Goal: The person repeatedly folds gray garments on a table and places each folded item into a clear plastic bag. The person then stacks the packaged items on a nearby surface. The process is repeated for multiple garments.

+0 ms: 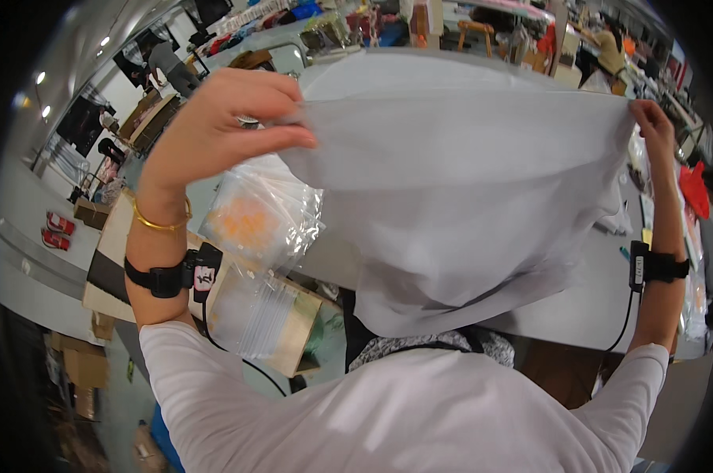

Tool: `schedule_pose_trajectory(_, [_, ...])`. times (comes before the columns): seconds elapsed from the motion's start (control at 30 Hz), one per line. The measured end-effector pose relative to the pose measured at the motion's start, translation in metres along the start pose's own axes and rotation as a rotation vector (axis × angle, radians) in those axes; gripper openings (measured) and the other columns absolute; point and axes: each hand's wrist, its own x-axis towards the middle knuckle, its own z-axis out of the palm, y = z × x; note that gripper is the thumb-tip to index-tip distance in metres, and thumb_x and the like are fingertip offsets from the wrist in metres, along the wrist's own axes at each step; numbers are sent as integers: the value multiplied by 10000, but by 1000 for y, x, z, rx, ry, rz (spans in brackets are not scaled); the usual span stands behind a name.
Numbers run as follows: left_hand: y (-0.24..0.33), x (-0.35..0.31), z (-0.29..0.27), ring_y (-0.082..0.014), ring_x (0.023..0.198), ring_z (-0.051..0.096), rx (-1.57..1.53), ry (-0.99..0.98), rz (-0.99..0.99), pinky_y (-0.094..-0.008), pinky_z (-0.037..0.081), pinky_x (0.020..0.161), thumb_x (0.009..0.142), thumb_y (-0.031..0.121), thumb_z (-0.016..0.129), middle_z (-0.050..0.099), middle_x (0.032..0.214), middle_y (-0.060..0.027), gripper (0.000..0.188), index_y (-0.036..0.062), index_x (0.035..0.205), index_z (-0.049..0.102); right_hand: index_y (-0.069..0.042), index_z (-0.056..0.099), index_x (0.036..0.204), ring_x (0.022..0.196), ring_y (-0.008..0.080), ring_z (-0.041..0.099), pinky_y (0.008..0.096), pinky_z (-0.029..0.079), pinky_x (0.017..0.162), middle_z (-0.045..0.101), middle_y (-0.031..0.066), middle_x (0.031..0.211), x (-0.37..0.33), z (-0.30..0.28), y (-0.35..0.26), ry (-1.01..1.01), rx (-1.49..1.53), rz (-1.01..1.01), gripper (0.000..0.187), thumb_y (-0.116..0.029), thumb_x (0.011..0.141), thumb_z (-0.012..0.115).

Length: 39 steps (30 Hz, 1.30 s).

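A wide piece of light grey fabric (467, 189) is stretched out between my raised hands, its lower part hanging in loose folds toward my lap. My left hand (234, 118) pinches one upper corner between thumb and fingers. At the far right, my right hand (655, 122) grips the opposite upper corner, with the top edge pulled nearly straight. Much of the pale table (546, 303) lies hidden behind the cloth. Stacked clear plastic bags (254, 209) with orange patches rest to the left, below my left hand.
More clear bags (254, 319) lie on a wooden board (301, 331) at the left. Something red (694, 189) sits past my right forearm. Cables run from the black straps on both arms. Red fire extinguishers (57, 230) stand on the floor; other people (167, 63) are in the background.
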Motion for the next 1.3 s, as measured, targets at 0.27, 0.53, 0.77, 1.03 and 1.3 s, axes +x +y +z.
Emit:
schedule_pose_trajectory(0.27, [-12, -30, -5, -206, 826, 595, -149, -32, -169, -319, 461, 750, 850, 30, 755, 634, 837, -67, 80, -27, 889, 713, -9, 701, 972, 784, 78, 557, 265, 466, 741, 650, -10, 835, 55, -31, -61, -139, -294, -172, 139, -144, 943, 721])
schedule_pose_trajectory(0.53, [-14, -28, -28, -201, 995, 587, 119, 150, -118, -320, 473, 907, 866, 17, 715, 618, 991, -49, 80, 20, 938, 681, -29, 709, 1007, 821, 120, 600, 286, 489, 777, 675, 35, 873, 61, -68, -105, 192, -387, -249, 118, -129, 970, 659])
schedule_pose_trajectory(0.77, [-6, -16, -48, -186, 996, 662, -46, 624, -380, -351, 541, 908, 897, 67, 674, 699, 1083, -28, 303, 41, 1200, 680, -45, 717, 1054, 905, 109, 652, 278, 505, 867, 722, 38, 943, 64, -77, -75, 220, -318, -328, 129, -88, 988, 615])
schedule_pose_trajectory(1.03, [-32, -28, -38, -233, 929, 675, 439, 371, -559, -390, 553, 825, 943, 324, 722, 689, 1011, -87, 414, 121, 1284, 605, -31, 705, 1190, 914, 146, 654, 310, 509, 867, 709, 54, 1035, 34, -96, -69, 158, -417, -345, 239, -183, 1048, 589])
schedule_pose_trajectory(1.3, [-15, -87, -49, -104, 933, 674, 384, 549, -324, -251, 537, 812, 1004, 111, 675, 719, 1039, -14, 416, 178, 1411, 624, -99, 700, 1283, 1215, 186, 623, 389, 460, 1096, 684, 74, 1295, -34, -137, -89, -96, -328, -313, 309, -297, 1060, 616])
